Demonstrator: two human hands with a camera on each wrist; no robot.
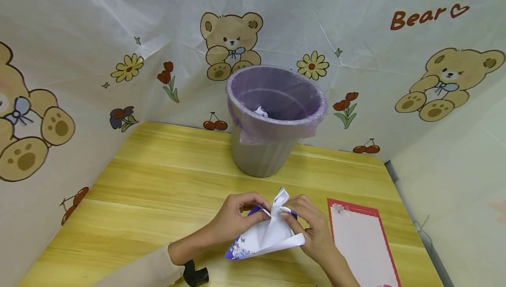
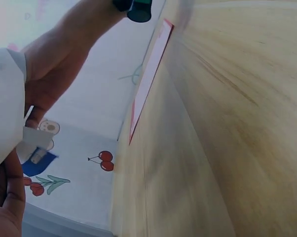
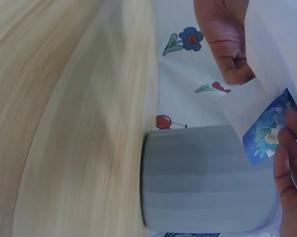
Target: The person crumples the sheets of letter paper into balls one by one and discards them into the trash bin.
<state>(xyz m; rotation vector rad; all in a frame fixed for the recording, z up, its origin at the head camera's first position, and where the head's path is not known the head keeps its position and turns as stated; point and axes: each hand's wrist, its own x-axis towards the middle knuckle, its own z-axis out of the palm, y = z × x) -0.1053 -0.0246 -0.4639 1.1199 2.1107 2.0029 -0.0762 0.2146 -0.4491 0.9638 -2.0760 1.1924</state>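
Note:
A sheet of white paper (image 1: 272, 235) with a blue floral border is partly crumpled and folded between both hands, above the table. My left hand (image 1: 233, 219) pinches its upper left edge between thumb and fingers. On the other side my right hand (image 1: 312, 225) grips the paper, thumb and fingers curled on its upper right part. A gathered fold sticks up between the hands. In the right wrist view, a blue floral corner of the paper (image 3: 267, 131) shows beside the right fingers (image 3: 284, 163). Much of the paper is hidden in the left wrist view.
A grey bin (image 1: 261, 150) lined with a purple bag stands at the table's back, white crumpled paper (image 1: 261, 111) inside. A red-bordered sheet (image 1: 361, 243) lies flat on the wooden table (image 1: 178, 159) at the right. Bear-printed cloth (image 1: 166, 19) hangs behind. A black strap piece (image 1: 195, 274) sits by the left wrist.

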